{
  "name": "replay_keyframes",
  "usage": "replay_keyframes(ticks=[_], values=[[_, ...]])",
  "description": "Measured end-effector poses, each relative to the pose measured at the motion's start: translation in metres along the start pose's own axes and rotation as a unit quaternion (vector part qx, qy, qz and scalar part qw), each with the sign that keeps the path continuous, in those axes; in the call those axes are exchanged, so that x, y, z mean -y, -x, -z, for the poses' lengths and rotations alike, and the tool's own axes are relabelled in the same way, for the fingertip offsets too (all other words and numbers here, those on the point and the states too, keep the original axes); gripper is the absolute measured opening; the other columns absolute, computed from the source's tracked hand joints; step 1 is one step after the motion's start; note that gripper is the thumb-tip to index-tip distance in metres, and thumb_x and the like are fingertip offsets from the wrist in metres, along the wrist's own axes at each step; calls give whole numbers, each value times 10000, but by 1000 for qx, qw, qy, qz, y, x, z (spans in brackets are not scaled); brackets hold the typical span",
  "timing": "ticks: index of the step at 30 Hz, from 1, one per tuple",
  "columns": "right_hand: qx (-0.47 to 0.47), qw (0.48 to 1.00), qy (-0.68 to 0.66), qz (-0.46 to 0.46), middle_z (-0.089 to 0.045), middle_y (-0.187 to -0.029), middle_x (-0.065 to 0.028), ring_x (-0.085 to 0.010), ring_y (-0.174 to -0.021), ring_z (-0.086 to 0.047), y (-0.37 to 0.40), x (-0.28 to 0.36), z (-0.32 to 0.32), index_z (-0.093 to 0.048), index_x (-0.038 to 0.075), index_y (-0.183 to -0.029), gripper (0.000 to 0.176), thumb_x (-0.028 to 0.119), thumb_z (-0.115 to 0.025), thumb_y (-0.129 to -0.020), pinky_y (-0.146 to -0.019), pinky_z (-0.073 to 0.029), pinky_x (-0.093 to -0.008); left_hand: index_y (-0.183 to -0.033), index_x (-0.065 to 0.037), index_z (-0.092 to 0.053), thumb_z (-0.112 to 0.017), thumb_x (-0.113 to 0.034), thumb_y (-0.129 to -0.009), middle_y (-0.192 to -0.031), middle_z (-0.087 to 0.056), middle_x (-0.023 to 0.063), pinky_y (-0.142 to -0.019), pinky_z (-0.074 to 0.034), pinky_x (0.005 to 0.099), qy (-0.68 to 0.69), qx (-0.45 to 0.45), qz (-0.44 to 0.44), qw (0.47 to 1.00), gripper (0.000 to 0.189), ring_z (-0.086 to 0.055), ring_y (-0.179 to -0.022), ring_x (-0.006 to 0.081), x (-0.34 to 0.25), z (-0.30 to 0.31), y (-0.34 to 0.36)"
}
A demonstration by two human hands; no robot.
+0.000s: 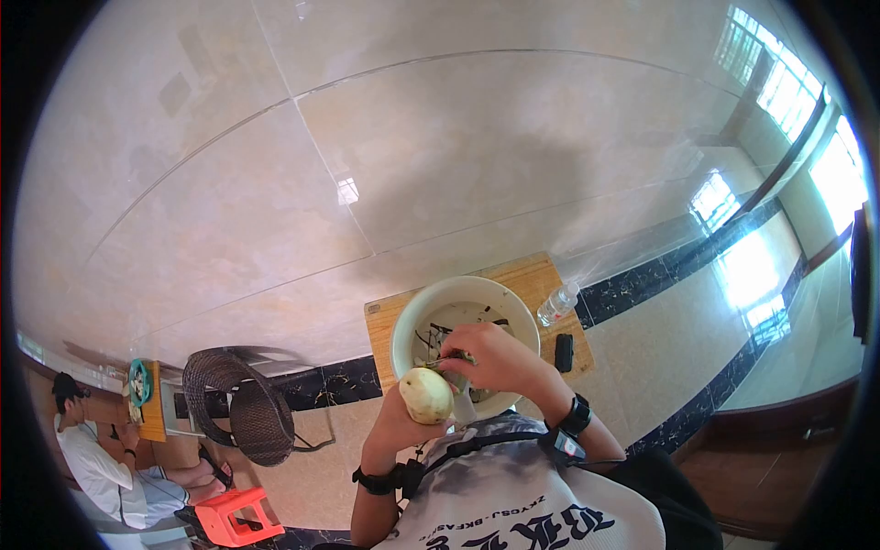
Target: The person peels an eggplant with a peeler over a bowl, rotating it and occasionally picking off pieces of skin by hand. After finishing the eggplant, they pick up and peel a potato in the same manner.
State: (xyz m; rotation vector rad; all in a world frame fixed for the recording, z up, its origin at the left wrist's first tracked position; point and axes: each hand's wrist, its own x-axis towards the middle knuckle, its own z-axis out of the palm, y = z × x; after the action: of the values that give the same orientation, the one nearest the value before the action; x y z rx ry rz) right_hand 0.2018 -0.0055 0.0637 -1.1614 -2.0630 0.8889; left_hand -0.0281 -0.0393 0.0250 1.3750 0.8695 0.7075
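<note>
My left hand (400, 427) is closed round a peeled, pale yellowish, rounded fruit or vegetable (426, 396), held over the near edge of a large cream basin (404, 335). Close beside it, my right hand (490, 353) has its fingers pinched near the top of this pale piece, and I cannot tell what is in them. A narrow whitish, blade-like thing (465, 406) points down below the right fingers. Inside the basin lie several thin dark peel strips (427, 339), partly hidden by my right hand.
The basin stands on a small wooden table (522, 271) with a clear plastic bottle (557, 304) and a black phone-like object (564, 353) at its right. Leftward are a dark wicker chair (259, 423), a red stool (240, 518) and a seated person (101, 463) by another table (154, 412).
</note>
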Motion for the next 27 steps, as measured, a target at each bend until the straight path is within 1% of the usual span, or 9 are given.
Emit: replay_keyframes(ticks=[3,6,9,11,14,17,23,26,27], values=[[4,999,35,-8,-703,-924,-170,-395,-874,-683,0,3,-2,-722,6,-959,171,166,-729,-900,-795,-537,-462,-1217,-52,-632,-901,-54,-619,-1115,-722,44,-949,-537,313,56,-3,24,998,656,-666,-1039,126,-8,-4,0],[11,998,59,-5,-704,-930,-175,-401,-883,-684,0,5,-3,-723,10,-956,182,183,-724,-900,-801,-544,-473,-1206,-55,-639,-903,-47,-621,-1129,-718,42,-943,-537,313,46,3,29,999,642,-660,-1050,125,-4,-1,1],[14,998,68,1,-703,-938,-177,-398,-886,-685,1,3,-3,-719,11,-964,181,179,-712,-898,-808,-548,-478,-1204,-56,-640,-893,-38,-619,-1118,-723,40,-937,-538,312,-7,12,16,1000,638,-664,-1031,128,-4,2,2],[12,996,83,9,-695,-939,-172,-393,-877,-684,2,6,-3,-714,9,-972,172,159,-701,-888,-804,-551,-477,-1195,-57,-646,-888,-36,-617,-1110,-727,39,-933,-540,312,-12,7,-10,1000,627,-668,-1015,132,-5,1,1],[-10,990,138,40,-678,-945,-159,-387,-861,-682,2,6,-9,-704,6,-978,174,127,-698,-853,-793,-556,-479,-1184,-58,-654,-879,-30,-618,-1104,-733,41,-929,-542,316,-13,-7,-22,1000,609,-673,-998,136,-9,-1,1],[-25,988,145,55,-664,-951,-145,-377,-855,-681,3,9,-8,-697,9,-972,175,99,-699,-821,-786,-558,-473,-1184,-57,-658,-870,-16,-617,-1111,-737,43,-932,-544,321,-5,-20,-10,1000,607,-676,-998,138,-14,-3,2],[-65,992,105,25,-665,-973,-144,-371,-876,-682,7,11,-1,-683,19,-1019,219,78,-709,-810,-793,-556,-460,-1208,-46,-657,-870,0,-610,-1145,-735,51,-944,-549,330,19,-17,-20,999,636,-680,-1014,138,-7,1,0],[-117,986,105,53,-647,-968,-136,-362,-893,-669,7,6,-5,-660,27,-992,201,79,-720,-807,-780,-548,-454,-1214,-41,-657,-884,-13,-619,-1159,-733,56,-946,-549,331,35,-20,-21,999,638,-679,-1022,138,-7,1,-1],[-128,984,117,47,-640,-964,-131,-357,-898,-663,7,6,-7,-652,29,-976,192,80,-725,-806,-783,-544,-453,-1215,-39,-658,-889,-19,-623,-1162,-732,58,-947,-548,331,40,-20,-22,999,635,-678,-1024,139,-8,0,-1]])
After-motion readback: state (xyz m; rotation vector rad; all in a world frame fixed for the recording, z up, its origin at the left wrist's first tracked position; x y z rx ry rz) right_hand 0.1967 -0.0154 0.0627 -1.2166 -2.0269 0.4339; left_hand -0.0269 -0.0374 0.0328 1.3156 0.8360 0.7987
